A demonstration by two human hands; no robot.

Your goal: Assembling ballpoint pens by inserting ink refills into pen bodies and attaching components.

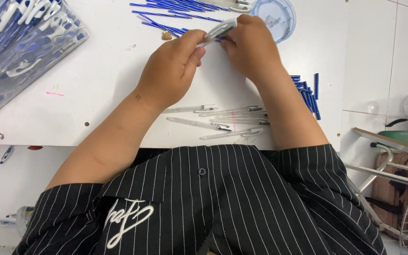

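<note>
Both of my hands meet over a white table and hold one clear pen barrel between them. My left hand pinches its near end with thumb and fingers. Curled over the far end is my right hand. Several empty clear pen barrels lie on the table just below my wrists. Thin blue refills are spread at the table's top edge, above my hands. A small pile of short blue pieces lies beside my right forearm.
A clear tray full of finished blue-and-white pens fills the top left corner. A round clear lid sits at the top right of the table. A small tan bit lies near my left hand. Metal-framed furniture stands to the right.
</note>
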